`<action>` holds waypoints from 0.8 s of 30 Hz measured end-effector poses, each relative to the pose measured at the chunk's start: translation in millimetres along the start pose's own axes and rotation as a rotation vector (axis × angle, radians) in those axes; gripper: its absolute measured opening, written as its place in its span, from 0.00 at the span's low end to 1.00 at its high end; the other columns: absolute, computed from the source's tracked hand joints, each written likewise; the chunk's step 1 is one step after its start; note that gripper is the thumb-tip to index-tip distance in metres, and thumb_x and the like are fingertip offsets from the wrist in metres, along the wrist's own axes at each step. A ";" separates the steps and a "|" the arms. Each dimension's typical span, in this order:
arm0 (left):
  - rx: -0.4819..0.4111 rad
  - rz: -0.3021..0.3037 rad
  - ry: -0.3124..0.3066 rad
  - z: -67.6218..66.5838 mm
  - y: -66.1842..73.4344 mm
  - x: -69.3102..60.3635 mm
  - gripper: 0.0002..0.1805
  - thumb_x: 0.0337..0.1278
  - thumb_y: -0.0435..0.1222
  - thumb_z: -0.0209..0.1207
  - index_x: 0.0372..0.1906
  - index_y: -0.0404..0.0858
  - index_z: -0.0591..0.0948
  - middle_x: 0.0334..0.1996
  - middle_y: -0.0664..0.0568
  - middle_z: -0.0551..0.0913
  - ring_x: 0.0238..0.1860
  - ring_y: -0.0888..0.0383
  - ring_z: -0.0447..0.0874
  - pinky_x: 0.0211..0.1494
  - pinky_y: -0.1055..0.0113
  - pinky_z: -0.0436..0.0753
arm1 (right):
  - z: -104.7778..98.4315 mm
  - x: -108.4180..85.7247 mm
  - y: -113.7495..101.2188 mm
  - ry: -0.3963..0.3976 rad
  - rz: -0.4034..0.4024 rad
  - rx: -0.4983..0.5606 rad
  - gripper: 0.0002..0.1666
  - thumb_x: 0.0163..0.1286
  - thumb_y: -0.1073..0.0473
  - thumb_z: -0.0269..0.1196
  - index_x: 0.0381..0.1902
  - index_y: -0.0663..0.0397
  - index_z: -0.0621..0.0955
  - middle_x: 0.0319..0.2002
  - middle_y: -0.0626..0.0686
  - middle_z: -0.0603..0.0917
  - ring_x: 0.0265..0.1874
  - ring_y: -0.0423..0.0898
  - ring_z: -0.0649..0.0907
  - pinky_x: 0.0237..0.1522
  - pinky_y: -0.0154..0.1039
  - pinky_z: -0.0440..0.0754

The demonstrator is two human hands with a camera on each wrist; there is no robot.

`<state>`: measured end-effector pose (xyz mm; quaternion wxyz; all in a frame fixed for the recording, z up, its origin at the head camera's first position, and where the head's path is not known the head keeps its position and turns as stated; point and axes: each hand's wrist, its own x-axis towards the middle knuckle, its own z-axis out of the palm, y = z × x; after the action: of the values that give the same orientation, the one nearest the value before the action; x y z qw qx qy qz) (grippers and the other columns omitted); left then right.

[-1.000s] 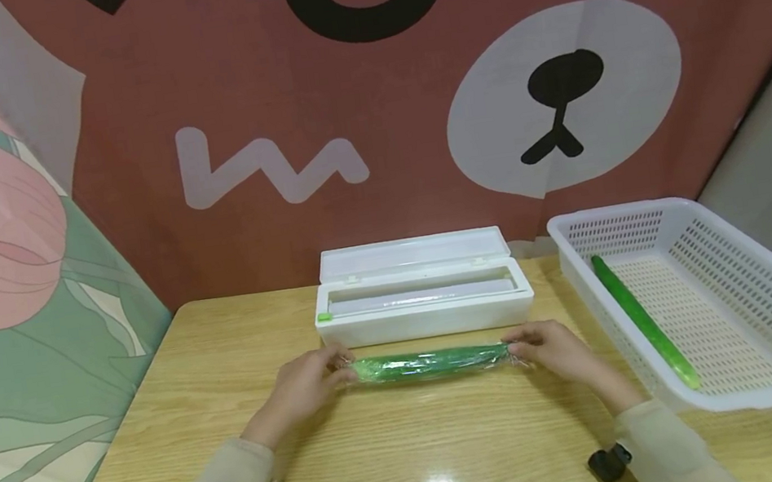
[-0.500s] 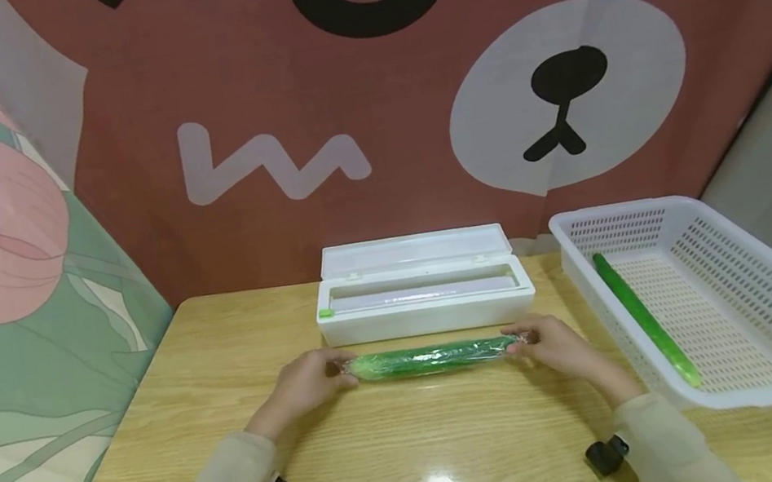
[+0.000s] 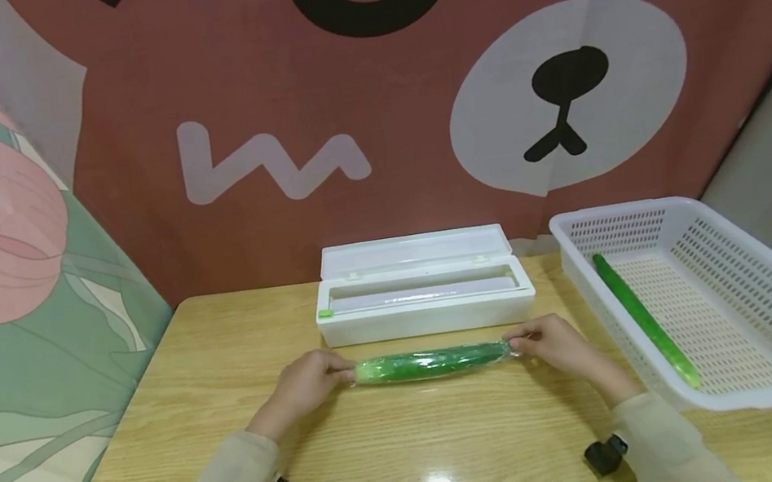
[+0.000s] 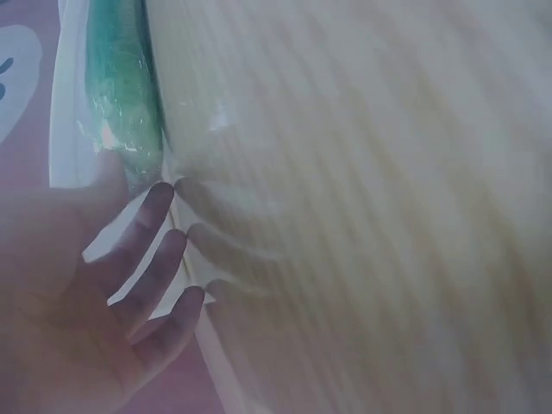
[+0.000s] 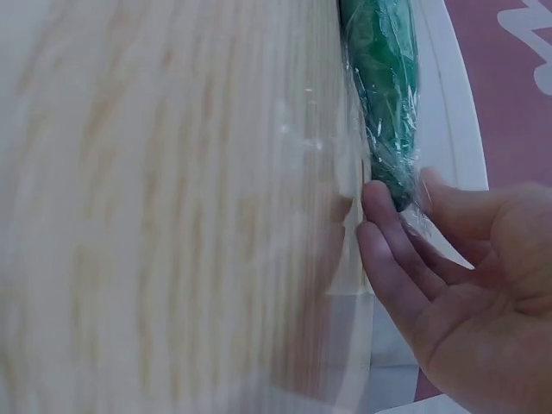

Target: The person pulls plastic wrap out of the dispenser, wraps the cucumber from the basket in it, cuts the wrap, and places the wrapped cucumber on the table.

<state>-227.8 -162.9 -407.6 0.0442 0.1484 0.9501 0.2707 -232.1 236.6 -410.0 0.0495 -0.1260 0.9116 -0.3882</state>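
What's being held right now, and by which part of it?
The film-wrapped cucumber, by its two ends: left hand at the paler end, right hand at the darker end.

Head view looks forward and down from the near side, far enough back for most of the table point(image 3: 400, 445). Left wrist view's super close, aimed inward past the left hand point(image 4: 78, 289); right one mirrors it past the right hand point(image 5: 474, 302). Both share the wrapped cucumber point(image 3: 433, 363) with head, one end each.

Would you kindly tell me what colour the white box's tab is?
The tab is bright green, clearest in the head view.
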 end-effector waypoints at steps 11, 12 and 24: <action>0.041 0.010 -0.025 -2.9 3.8 2.7 0.14 0.58 0.42 0.67 0.47 0.43 0.88 0.42 0.56 0.88 0.46 0.54 0.85 0.51 0.51 0.81 | 0.6 0.9 0.2 -0.030 -0.031 -0.026 0.12 0.65 0.66 0.67 0.46 0.66 0.85 0.39 0.58 0.86 0.35 0.49 0.83 0.36 0.43 0.81; 0.038 0.001 -0.018 -3.3 4.0 2.8 0.13 0.58 0.43 0.67 0.47 0.44 0.88 0.41 0.57 0.88 0.44 0.55 0.85 0.50 0.51 0.81 | 1.0 1.5 1.6 -0.021 -0.025 -0.030 0.11 0.66 0.66 0.67 0.45 0.66 0.85 0.38 0.57 0.87 0.36 0.48 0.83 0.37 0.43 0.81; -0.004 -0.067 0.008 -6.8 5.8 1.2 0.09 0.53 0.46 0.71 0.39 0.50 0.90 0.37 0.62 0.89 0.47 0.52 0.85 0.50 0.47 0.79 | -2.6 0.2 5.2 -0.066 0.064 0.068 0.11 0.63 0.64 0.70 0.42 0.65 0.86 0.35 0.53 0.86 0.31 0.44 0.81 0.32 0.38 0.81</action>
<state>-228.6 -161.3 -398.7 0.0497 0.1151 0.9542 0.2718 -233.7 241.8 -411.9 0.0962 -0.1076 0.8992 -0.4131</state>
